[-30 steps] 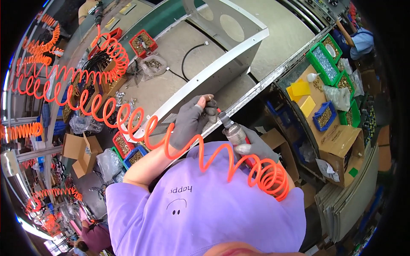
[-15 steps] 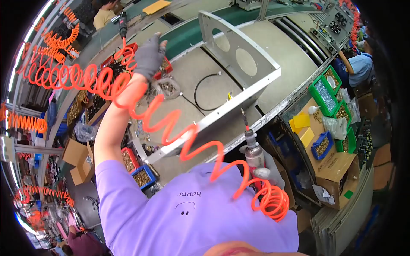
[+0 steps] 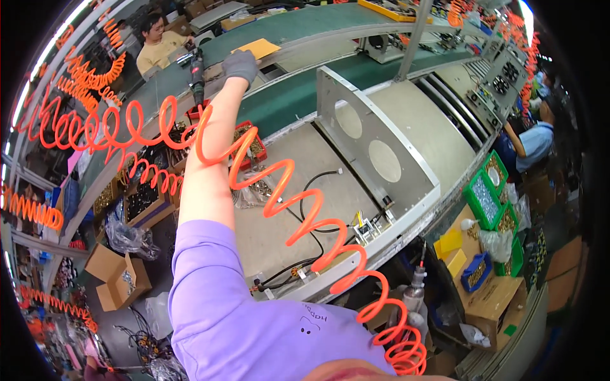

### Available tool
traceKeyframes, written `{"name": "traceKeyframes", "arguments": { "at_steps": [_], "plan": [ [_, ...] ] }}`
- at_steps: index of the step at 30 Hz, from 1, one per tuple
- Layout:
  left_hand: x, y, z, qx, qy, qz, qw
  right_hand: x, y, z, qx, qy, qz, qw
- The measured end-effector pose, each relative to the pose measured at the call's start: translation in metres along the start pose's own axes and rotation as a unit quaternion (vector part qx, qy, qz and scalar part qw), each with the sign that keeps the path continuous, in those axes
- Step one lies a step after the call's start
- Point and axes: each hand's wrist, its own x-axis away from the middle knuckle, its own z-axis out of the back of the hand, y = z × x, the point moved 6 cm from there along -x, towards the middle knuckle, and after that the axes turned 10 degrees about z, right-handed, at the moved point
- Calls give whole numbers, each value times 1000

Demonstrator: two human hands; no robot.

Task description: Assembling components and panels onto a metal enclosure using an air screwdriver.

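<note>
My left hand [image 3: 240,66], in a dark grey glove, stretches across the bench to the near edge of a flat yellow-orange sheet [image 3: 262,47]. Its fingers are turned away, so their grip does not show. Low on the right, my right hand [image 3: 406,319] is closed round a silver power screwdriver [image 3: 415,294], bit pointing up. An orange coiled hose [image 3: 279,184] crosses in front and partly covers that hand. Between my arms is a large grey metal panel [image 3: 359,127] with two round holes, standing upright. Black cables [image 3: 304,203] and a small connector part [image 3: 366,230] lie beside it.
Another power screwdriver [image 3: 196,73] hangs left of my hand. Red bins [image 3: 254,145] of small fasteners sit under my forearm. Green bins [image 3: 484,198] and a blue bin [image 3: 475,274] stand at right. Across the green belt [image 3: 279,101] a person in yellow [image 3: 155,54] works.
My left hand has moved forward past the red bins to the yellow-orange sheet. My right hand still holds the screwdriver, now lower in the picture. The whole view has shifted.
</note>
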Motion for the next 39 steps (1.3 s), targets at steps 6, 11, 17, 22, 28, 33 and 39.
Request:
{"name": "traceKeyframes", "arguments": {
  "at_steps": [6,11,17,22,28,33,39],
  "plan": [
    [-14,11,-21,-14,-32,-74,997,-27,9,6,45,1,-2,999],
    [-18,2,-22,-12,-17,-94,995,-43,18,11,68,0,8,998],
    [-4,-16,33,112,223,-84,965,-99,27,-1,97,-74,5,993],
    [27,0,100,191,185,-59,962,-118,46,-28,113,-144,-27,983],
    [162,-3,174,459,81,-150,872,-105,52,-34,134,-162,-37,977],
    [291,0,254,499,23,-289,817,-79,51,-33,136,-153,-26,978],
    [342,0,221,428,-85,-310,845,33,52,30,141,16,-39,989]
  ]
}}
